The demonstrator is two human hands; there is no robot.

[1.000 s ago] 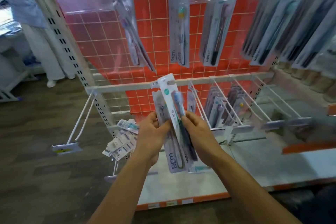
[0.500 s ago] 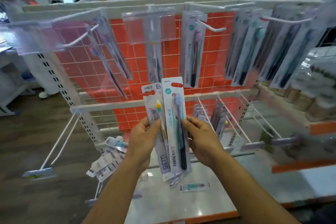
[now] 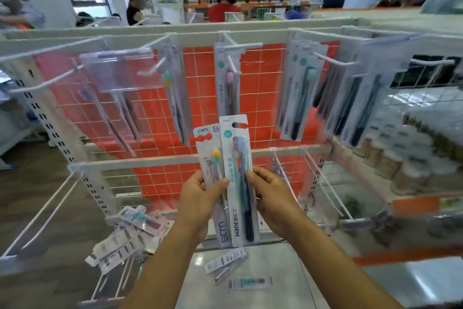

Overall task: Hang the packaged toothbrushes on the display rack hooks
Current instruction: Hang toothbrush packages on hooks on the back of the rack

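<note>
Orange grid panel (image 3: 260, 98) behind rack hooks (image 3: 234, 64), perhaps 3 packs (image 3: 230, 265) lying below

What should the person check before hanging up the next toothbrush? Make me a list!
1. Tall Hane pack held: ok, right hand pinches its edge.
2. Shorter BDM pack held apart: ok, left hand grips it.
3. Hang hole at the tall pack's top clear: ok, no fingers over it.
4. Matching hook free at its tip: ok, one pack hangs behind.
5. Hole lined up with the hook: not ok, pack sits below.
6. Dropped packs on the shelf: not ok.
</note>
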